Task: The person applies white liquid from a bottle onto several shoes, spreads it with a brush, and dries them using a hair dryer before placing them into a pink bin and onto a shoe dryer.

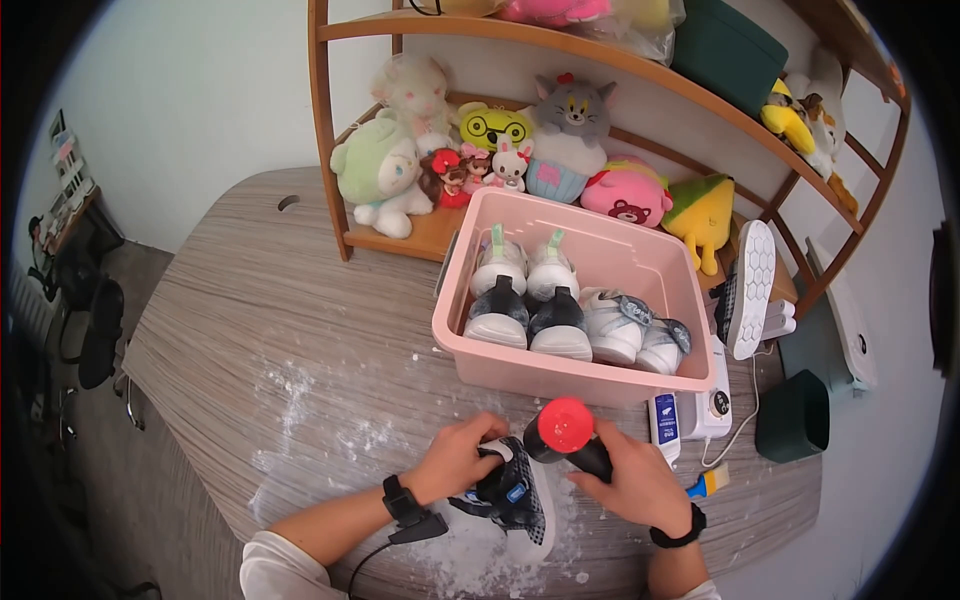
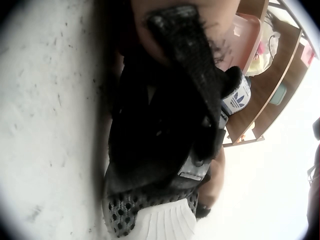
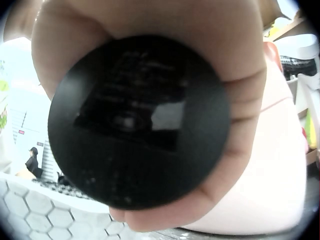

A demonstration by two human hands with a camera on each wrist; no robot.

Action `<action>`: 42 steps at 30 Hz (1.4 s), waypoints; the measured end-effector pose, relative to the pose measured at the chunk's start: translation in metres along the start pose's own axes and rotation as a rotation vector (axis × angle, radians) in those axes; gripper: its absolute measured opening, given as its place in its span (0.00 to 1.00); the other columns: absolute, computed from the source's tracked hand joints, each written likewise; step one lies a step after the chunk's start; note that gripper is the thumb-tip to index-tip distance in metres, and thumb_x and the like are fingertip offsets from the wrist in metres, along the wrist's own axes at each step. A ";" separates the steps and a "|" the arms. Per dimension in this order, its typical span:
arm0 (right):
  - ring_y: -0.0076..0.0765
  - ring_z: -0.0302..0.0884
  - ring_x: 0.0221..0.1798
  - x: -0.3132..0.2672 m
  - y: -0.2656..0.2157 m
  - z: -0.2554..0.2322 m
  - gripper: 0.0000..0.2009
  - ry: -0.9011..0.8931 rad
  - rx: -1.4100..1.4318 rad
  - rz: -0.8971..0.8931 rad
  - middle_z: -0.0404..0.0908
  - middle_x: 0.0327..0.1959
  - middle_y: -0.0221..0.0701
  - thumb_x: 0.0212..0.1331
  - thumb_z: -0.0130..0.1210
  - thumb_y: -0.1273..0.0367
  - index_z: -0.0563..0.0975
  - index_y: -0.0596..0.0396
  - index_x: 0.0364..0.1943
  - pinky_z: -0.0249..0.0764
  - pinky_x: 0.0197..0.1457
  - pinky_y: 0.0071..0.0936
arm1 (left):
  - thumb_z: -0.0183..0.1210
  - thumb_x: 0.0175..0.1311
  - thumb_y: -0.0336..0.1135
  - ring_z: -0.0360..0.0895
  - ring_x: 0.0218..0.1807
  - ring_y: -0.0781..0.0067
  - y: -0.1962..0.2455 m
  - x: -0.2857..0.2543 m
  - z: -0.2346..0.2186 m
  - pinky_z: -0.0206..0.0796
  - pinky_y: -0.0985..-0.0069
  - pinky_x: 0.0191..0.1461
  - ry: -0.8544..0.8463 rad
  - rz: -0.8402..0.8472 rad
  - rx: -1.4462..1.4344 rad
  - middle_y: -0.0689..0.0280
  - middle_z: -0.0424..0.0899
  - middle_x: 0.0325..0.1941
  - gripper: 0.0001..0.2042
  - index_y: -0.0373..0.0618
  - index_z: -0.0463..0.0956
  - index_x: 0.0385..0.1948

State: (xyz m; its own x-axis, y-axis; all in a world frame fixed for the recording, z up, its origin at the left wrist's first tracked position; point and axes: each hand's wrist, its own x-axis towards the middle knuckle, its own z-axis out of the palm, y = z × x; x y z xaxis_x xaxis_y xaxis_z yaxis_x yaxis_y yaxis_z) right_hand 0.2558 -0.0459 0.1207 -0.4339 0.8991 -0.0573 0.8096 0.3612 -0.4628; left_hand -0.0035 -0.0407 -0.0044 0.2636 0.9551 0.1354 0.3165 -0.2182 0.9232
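Note:
A dark checked shoe with a white sole [image 1: 536,510] lies low on the table, in front of the pink bin. My left hand [image 1: 455,462] holds it at its opening; the left wrist view shows the shoe's black straps [image 2: 195,65] and perforated side [image 2: 122,212] close up. My right hand [image 1: 635,478] is curled round the black handle of a tool with a round red face [image 1: 566,425], over the shoe's upper. In the right wrist view the handle's round black end [image 3: 140,120] fills the palm, and a hexagon-patterned white sole [image 3: 45,210] shows below it.
Behind the hands, a pink bin [image 1: 530,377] holds several shoes. White powder [image 1: 290,390] is spread over the table. A brush [image 1: 712,481], a blue-and-white tube [image 1: 664,425], a white device with a cord and a dark green bin [image 1: 793,416] stand or lie right. Shelves hold plush toys.

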 end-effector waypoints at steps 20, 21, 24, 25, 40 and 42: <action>0.64 0.85 0.40 0.002 -0.009 0.023 0.21 0.239 0.222 -0.165 0.85 0.44 0.49 0.64 0.65 0.68 0.75 0.55 0.59 0.81 0.39 0.49 | 0.66 0.54 0.27 0.85 0.38 0.46 -0.008 -0.002 0.002 0.74 0.57 0.40 -0.083 0.055 0.078 0.55 0.85 0.33 0.16 0.46 0.71 0.43; 0.64 0.85 0.40 0.002 -0.008 0.024 0.21 0.243 0.221 -0.168 0.85 0.44 0.49 0.64 0.65 0.68 0.75 0.55 0.59 0.81 0.39 0.49 | 0.66 0.54 0.27 0.85 0.38 0.46 -0.006 -0.002 0.001 0.74 0.57 0.40 -0.081 0.059 0.080 0.55 0.85 0.33 0.16 0.46 0.71 0.43; 0.64 0.85 0.39 0.004 -0.008 0.025 0.21 0.265 0.196 -0.184 0.85 0.43 0.49 0.65 0.64 0.67 0.74 0.54 0.60 0.81 0.38 0.50 | 0.67 0.54 0.27 0.85 0.38 0.46 -0.002 -0.001 0.000 0.74 0.57 0.40 -0.073 0.033 0.073 0.54 0.86 0.34 0.16 0.45 0.72 0.42; 0.64 0.85 0.39 0.003 -0.010 0.025 0.21 0.249 0.167 -0.164 0.85 0.43 0.48 0.65 0.63 0.67 0.74 0.54 0.60 0.81 0.37 0.51 | 0.67 0.54 0.27 0.85 0.38 0.46 -0.002 -0.002 0.000 0.75 0.57 0.40 -0.066 0.038 0.081 0.54 0.86 0.34 0.15 0.45 0.72 0.42; 0.61 0.85 0.36 0.002 -0.010 0.042 0.22 0.186 0.017 -0.132 0.84 0.46 0.44 0.65 0.63 0.65 0.73 0.53 0.62 0.82 0.35 0.48 | 0.67 0.52 0.25 0.87 0.35 0.52 -0.004 -0.005 0.003 0.77 0.64 0.39 -0.101 0.071 0.147 0.55 0.87 0.32 0.13 0.44 0.76 0.39; 0.63 0.84 0.40 0.003 -0.010 0.044 0.22 0.114 0.026 -0.109 0.84 0.48 0.46 0.64 0.64 0.66 0.74 0.54 0.61 0.81 0.38 0.48 | 0.68 0.52 0.26 0.86 0.34 0.51 -0.005 -0.006 0.004 0.77 0.63 0.39 -0.113 0.087 0.212 0.55 0.87 0.32 0.13 0.44 0.76 0.38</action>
State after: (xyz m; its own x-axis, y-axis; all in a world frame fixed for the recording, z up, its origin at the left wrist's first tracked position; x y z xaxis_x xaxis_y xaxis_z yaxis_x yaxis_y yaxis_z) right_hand 0.2291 -0.0579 0.0858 -0.4698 0.8778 0.0942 0.7492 0.4528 -0.4834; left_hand -0.0032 -0.0466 -0.0113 0.3945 0.9051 0.1588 0.4692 -0.3470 0.8121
